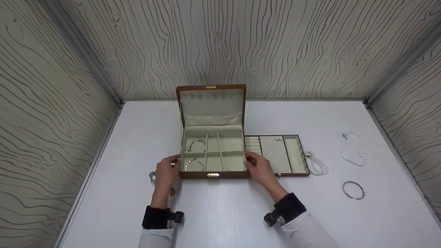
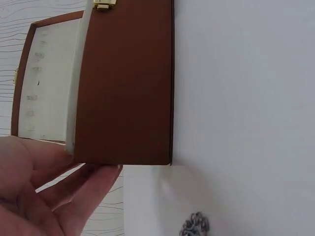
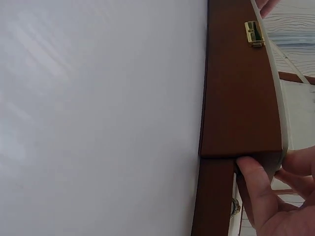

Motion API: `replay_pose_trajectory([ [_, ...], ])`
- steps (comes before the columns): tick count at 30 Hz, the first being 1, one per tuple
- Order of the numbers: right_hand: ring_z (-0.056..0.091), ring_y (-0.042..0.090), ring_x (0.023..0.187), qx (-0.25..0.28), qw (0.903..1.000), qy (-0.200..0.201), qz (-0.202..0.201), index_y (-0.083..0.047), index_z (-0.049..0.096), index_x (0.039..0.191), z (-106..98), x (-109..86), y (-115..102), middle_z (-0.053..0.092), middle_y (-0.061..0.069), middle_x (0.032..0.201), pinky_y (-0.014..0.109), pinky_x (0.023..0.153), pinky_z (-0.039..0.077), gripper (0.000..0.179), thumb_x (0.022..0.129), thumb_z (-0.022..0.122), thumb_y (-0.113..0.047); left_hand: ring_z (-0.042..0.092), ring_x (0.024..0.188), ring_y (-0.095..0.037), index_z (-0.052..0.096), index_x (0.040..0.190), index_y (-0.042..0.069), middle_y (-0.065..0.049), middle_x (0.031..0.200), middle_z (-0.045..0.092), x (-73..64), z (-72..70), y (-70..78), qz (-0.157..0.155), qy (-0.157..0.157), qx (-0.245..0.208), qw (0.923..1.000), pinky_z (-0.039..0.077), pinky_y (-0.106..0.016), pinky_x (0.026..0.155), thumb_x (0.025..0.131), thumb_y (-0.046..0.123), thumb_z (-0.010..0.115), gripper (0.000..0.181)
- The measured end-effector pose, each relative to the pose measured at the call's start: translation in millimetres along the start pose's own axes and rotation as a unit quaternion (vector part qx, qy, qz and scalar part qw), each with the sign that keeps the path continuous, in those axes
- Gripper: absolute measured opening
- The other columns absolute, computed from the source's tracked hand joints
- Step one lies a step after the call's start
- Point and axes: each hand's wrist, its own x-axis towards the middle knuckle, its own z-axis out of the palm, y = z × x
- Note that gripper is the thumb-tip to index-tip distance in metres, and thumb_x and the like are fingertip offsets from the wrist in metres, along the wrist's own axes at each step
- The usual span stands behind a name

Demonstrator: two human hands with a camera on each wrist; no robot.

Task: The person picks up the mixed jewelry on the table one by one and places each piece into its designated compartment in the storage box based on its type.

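White surface (image 1: 220, 213), lit evenly. Clock read from the jewelry box (image 1: 196, 175), 6 toward the person. Silver bangle (image 1: 351, 182), open-ended, between 3 and 4. Linked bracelet (image 1: 152, 177) between 8 and 9, partly hidden by the left wrist. Left hand (image 1: 168, 170) at 9, fingers clamped on the box's side; right hand (image 1: 258, 167) at 3, fingers clamped on the opposite wall near the front corner. Box mid-surface; bracelets (image 1: 190, 163) in both left-hand compartments. Tray (image 1: 275, 155) beside it at 3, earrings (image 1: 278, 138) on the middle panel. White bead strands (image 1: 318, 167) just beyond; bead necklace (image 1: 360, 151) farther out. Lid (image 1: 213, 103) raised at 12. Wood-grain panel (image 1: 220, 48) behind.
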Motion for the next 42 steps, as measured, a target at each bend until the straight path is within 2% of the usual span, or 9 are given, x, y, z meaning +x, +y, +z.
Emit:
replay_pose_trajectory([
  [3,0.062,0.022,0.1,0.011,0.9999,-0.003,0.007,-0.006,0.053,0.14,-1,-1.1,2,0.062,0.015,0.118,0.032,0.073,0.055,0.045,0.096,0.062,-0.004,0.068,0.086,-0.025,0.067,0.122,0.0,-0.016,0.106,0.069,0.3,1.0,-0.3,-0.004,-0.003,-0.004,1.0,0.055,-0.032,0.062,0.096,0.011,0.06,0.029],
  [8,0.062,0.022,0.104,-0.003,1.0,-0.008,-0.002,-0.006,0.054,0.14,-3,-5.9,2,0.063,0.013,0.121,0.035,0.079,0.053,0.043,0.097,0.06,-0.006,0.068,0.086,-0.024,0.066,0.123,-0.001,-0.016,0.105,0.069,0.4,2.0,-0.8,-0.005,-0.004,-0.003,1.0,0.055,-0.033,0.064,0.097,0.01,0.059,0.029],
  [13,0.062,0.025,0.107,-0.009,0.9998,0.008,-0.018,-0.005,0.058,0.136,-14,-15.1,0,0.064,0.013,0.12,0.037,0.084,0.054,0.039,0.097,0.061,-0.007,0.068,0.085,-0.023,0.066,0.123,-0.002,-0.016,0.104,0.07,1.1,1.4,-0.6,-0.001,-0.005,0.003,1.0,0.055,-0.033,0.065,0.097,0.01,0.059,0.029],
  [20,0.062,0.03,0.11,-0.005,0.9986,0.047,-0.022,-0.003,0.058,0.133,-50,-29.0,4,0.061,0.017,0.125,0.036,0.086,0.054,0.037,0.097,0.062,-0.007,0.066,0.08,-0.02,0.066,0.124,0.0,-0.014,0.103,0.07,3.2,-0.4,0.4,-0.013,-0.022,0.003,0.9997,0.053,-0.031,0.061,0.097,0.011,0.059,0.03],
  [24,0.061,0.031,0.11,-0.029,0.997,0.071,-0.005,-0.004,0.058,0.134,-74,-40.1,11,0.06,0.018,0.126,0.039,0.088,0.053,0.038,0.097,0.062,-0.011,0.066,0.08,-0.02,0.066,0.124,0.001,-0.014,0.103,0.07,3.5,0.0,0.7,-0.014,-0.025,0.006,0.9996,0.053,-0.031,0.061,0.097,0.012,0.059,0.03],
  [29,0.059,0.034,0.112,-0.049,0.9936,0.1,0.017,0.0,0.055,0.135,-104,-53.7,30,0.058,0.022,0.127,0.041,0.09,0.052,0.041,0.096,0.063,-0.009,0.065,0.083,-0.022,0.066,0.123,0.0,-0.015,0.104,0.069,2.0,-1.5,3.4,-0.005,-0.027,0.017,0.9995,0.053,-0.033,0.063,0.097,0.011,0.058,0.029],
  [33,0.058,0.04,0.112,-0.093,0.9847,0.143,0.033,0.005,0.055,0.132,-127,-63.7,49,0.057,0.028,0.125,0.047,0.092,0.05,0.042,0.093,0.065,-0.005,0.064,0.083,-0.022,0.065,0.121,-0.001,-0.015,0.104,0.068,2.7,-2.1,4.6,-0.003,-0.036,0.024,0.9991,0.053,-0.033,0.063,0.097,0.01,0.058,0.027],
  [36,0.053,0.046,0.115,-0.139,0.9745,0.164,0.066,0.009,0.054,0.131,-144,-71.2,61,0.055,0.034,0.125,0.054,0.093,0.045,0.044,0.091,0.066,-0.006,0.063,0.081,-0.021,0.066,0.121,0.0,-0.014,0.104,0.068,3.6,-2.8,4.1,-0.002,-0.04,0.028,0.9988,0.052,-0.033,0.063,0.097,0.009,0.058,0.027],
  [42,0.037,0.062,0.117,-0.222,0.9542,0.117,0.163,0.012,0.041,0.138,-176,-81.3,84,0.036,0.045,0.131,0.067,0.089,0.038,0.064,0.087,0.069,-0.017,0.064,0.085,-0.024,0.065,0.12,-0.003,-0.016,0.107,0.068,4.8,-4.4,3.3,0.012,-0.044,0.032,0.9984,0.053,-0.036,0.065,0.096,0.008,0.059,0.027],
])
